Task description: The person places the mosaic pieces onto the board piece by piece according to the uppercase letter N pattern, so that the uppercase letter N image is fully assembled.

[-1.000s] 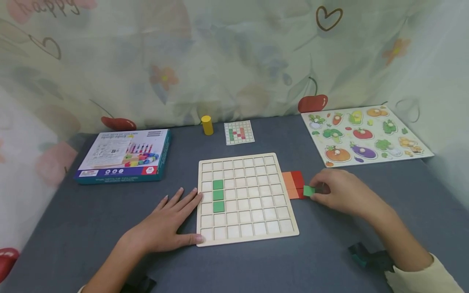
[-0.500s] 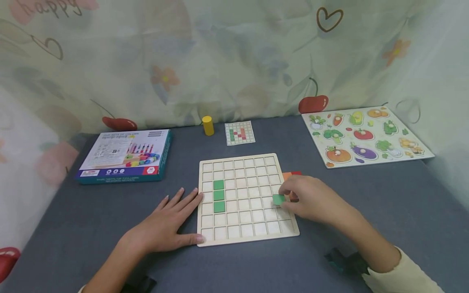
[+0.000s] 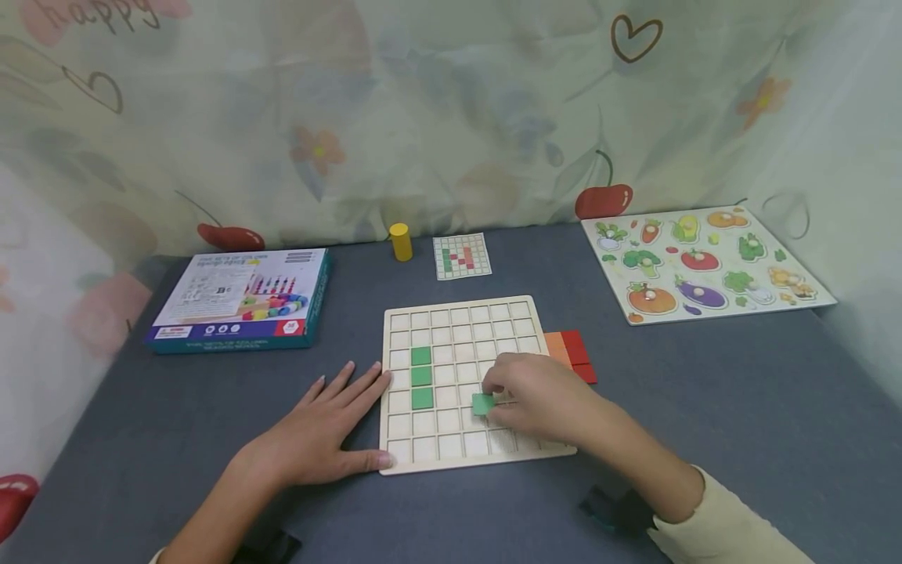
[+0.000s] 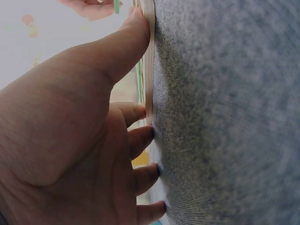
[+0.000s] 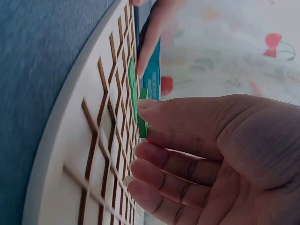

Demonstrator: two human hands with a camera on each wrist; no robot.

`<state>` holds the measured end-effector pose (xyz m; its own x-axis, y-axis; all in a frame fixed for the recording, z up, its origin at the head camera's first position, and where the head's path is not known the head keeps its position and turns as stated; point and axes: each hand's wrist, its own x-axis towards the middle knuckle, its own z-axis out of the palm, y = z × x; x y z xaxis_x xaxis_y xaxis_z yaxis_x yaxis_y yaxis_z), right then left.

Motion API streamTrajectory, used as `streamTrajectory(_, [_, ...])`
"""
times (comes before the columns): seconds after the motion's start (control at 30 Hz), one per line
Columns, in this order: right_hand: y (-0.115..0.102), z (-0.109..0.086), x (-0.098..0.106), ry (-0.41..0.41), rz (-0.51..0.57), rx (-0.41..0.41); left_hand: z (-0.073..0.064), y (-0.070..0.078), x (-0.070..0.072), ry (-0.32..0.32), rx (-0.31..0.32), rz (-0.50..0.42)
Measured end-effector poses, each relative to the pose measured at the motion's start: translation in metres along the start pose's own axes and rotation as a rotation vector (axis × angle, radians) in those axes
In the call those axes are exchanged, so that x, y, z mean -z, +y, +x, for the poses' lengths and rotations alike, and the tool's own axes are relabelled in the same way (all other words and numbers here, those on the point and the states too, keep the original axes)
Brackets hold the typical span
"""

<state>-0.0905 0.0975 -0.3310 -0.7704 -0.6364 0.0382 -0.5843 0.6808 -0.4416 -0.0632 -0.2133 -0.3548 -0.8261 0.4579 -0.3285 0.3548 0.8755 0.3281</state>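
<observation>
A pale wooden grid board [image 3: 449, 450] lies on the dark table, with three green square tiles [image 3: 421, 376] set in a column near its left side. Spread flat, my left hand [image 3: 310, 439] rests at the board's left edge, thumb and fingertips touching it; the left wrist view shows the thumb [image 4: 124, 47] on the wooden rim. Above the board's middle my right hand [image 3: 543, 399] pinches another green tile [image 3: 482, 404] between thumb and finger. In the right wrist view that tile [image 5: 143, 115] is held on edge over the grid. Orange tiles [image 3: 558, 348] and red tiles [image 3: 575, 348] lie right of the board.
Behind the board lie a small pattern card [image 3: 462, 256] and an upright yellow cylinder [image 3: 401, 242]. A boxed set [image 3: 239, 301] sits at the left. To the right is a vegetable puzzle board [image 3: 705, 266]. A printed curtain [image 3: 451, 117] hangs behind the table.
My right hand has carried the green tile leftward from beside the red tiles to above the board's middle. The left hand stays in place.
</observation>
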Motion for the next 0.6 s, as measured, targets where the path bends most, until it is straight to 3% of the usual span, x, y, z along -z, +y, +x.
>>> streamTrajectory(0.6, [-0.037, 0.026, -0.023, -0.024, -0.072, 0.117, 0.000, 0.000, 0.000, 0.009, -0.008, 0.003])
